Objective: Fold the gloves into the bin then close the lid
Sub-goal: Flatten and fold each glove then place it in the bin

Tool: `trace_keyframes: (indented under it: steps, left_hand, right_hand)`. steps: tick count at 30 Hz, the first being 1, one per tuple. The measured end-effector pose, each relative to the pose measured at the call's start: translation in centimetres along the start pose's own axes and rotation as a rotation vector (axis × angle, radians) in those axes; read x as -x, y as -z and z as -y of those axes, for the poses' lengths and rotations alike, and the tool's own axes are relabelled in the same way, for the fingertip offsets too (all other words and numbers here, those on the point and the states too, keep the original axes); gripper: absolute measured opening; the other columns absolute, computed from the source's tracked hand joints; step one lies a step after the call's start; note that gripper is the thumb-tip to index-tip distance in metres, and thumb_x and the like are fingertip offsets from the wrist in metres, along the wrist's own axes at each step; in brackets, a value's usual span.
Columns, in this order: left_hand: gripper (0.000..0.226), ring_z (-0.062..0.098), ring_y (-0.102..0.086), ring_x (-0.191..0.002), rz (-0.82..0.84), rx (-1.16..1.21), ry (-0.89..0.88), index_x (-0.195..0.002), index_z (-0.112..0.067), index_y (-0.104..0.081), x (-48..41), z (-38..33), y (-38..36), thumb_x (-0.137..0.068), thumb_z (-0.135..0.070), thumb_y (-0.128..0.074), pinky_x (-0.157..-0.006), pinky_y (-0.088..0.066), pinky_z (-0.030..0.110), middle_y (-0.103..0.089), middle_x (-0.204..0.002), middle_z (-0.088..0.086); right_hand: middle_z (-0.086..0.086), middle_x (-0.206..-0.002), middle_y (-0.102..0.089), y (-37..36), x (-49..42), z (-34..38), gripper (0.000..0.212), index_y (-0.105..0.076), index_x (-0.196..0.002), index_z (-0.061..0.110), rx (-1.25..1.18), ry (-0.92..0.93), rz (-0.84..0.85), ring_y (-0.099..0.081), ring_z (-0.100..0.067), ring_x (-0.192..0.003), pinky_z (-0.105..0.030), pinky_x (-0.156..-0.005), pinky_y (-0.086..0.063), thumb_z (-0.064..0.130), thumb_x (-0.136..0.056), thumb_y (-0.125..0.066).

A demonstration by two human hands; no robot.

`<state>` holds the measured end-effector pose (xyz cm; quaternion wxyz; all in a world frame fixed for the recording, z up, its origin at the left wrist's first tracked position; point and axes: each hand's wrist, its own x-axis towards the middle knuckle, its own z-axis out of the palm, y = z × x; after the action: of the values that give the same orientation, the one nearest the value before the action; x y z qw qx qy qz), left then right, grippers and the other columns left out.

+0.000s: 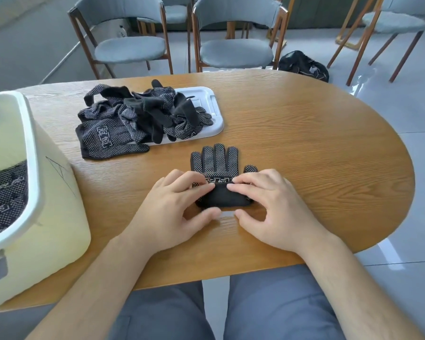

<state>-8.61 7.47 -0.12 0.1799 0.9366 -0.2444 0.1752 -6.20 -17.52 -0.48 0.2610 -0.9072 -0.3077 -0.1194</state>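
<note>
A black glove with white dots [216, 159] lies flat on the wooden table [317, 148], fingers pointing away from me. Its cuff end is folded up over the palm. My left hand [179, 204] pinches the left side of that fold, thumb at the near edge. My right hand [272, 204] pinches the right side in the same way. A pile of several more dotted gloves [142, 116] sits partly on a white lid [210, 104] at the back. The pale yellow bin [47, 192] with a white rim stands at the left, open, with folded gloves [5, 192] inside.
Grey chairs with wooden frames [236, 45] stand beyond the far table edge. A black bag [302, 65] lies on the floor behind the table. My legs in grey trousers show under the near edge.
</note>
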Motion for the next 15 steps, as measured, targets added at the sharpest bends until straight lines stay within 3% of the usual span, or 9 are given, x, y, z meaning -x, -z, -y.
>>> trace_keyframes:
  steps: [2, 5, 7, 10, 12, 15]
  left_hand:
    - [0.058, 0.017, -0.054, -0.115, 0.054, -0.004, 0.034, -0.13, -0.024, -0.067, 0.2, 0.1, 0.2, -0.09, -0.064, -0.059, -0.091, -0.047, 0.039, -0.057, -0.13, -0.014]
    - [0.051, 0.016, -0.054, -0.118, 0.049, 0.024, 0.068, -0.131, -0.024, -0.066, -0.2, 0.0, 0.0, -0.091, -0.056, -0.06, -0.095, -0.047, 0.042, -0.06, -0.131, -0.016]
    - [0.041, 0.015, -0.055, -0.112, 0.011, 0.049, 0.051, -0.125, -0.022, -0.07, -0.4, -0.1, 0.0, -0.093, -0.047, -0.061, -0.094, -0.049, 0.04, -0.065, -0.121, -0.017]
    - [0.028, 0.008, -0.054, -0.099, -0.039, 0.182, 0.108, -0.114, -0.021, -0.072, -0.1, -0.8, 0.7, -0.093, -0.038, -0.066, -0.09, -0.046, 0.023, -0.06, -0.097, -0.028]
    - [0.02, 0.002, -0.053, -0.092, -0.043, 0.309, 0.215, -0.112, -0.028, -0.069, 0.0, -1.3, 1.1, -0.092, -0.031, -0.072, -0.081, -0.043, 0.016, -0.059, -0.092, -0.025]
    - [0.029, 0.004, -0.053, -0.078, -0.033, 0.411, 0.278, -0.116, -0.033, -0.061, -0.2, -1.4, 1.1, -0.091, -0.023, -0.073, -0.07, -0.044, 0.015, -0.058, -0.095, -0.021]
  right_hand:
    - [0.02, -0.131, -0.063, -0.1, 0.0, -0.1, 0.04, -0.072, -0.126, 0.029, 0.004, -0.009, -0.014, -0.054, -0.017, -0.117, -0.043, -0.097, -0.047, 0.041, -0.089, -0.061]
    - [0.019, -0.127, -0.066, -0.2, -0.4, -0.3, 0.033, -0.074, -0.121, 0.027, -0.055, -0.028, -0.042, -0.055, -0.015, -0.114, -0.041, -0.098, -0.048, 0.037, -0.094, -0.058]
    - [0.024, -0.12, -0.066, 0.1, -0.4, -0.3, 0.029, -0.073, -0.119, 0.027, -0.106, -0.044, -0.045, -0.054, -0.011, -0.112, -0.04, -0.098, -0.048, 0.036, -0.096, -0.057]
    - [0.036, -0.103, -0.058, 0.6, 0.1, 0.0, 0.022, -0.071, -0.117, 0.031, -0.224, -0.108, -0.017, -0.053, 0.002, -0.099, -0.033, -0.09, -0.051, 0.033, -0.098, -0.061]
    - [0.024, -0.1, -0.058, 1.0, 0.4, 0.5, 0.023, -0.066, -0.119, 0.041, -0.271, -0.165, 0.001, -0.058, 0.0, -0.092, -0.03, -0.084, -0.052, 0.04, -0.097, -0.06]
    - [0.014, -0.106, -0.063, 1.2, -0.5, 0.7, 0.026, -0.054, -0.123, 0.05, -0.286, -0.241, 0.046, -0.059, 0.001, -0.097, -0.025, -0.079, -0.048, 0.046, -0.097, -0.058]
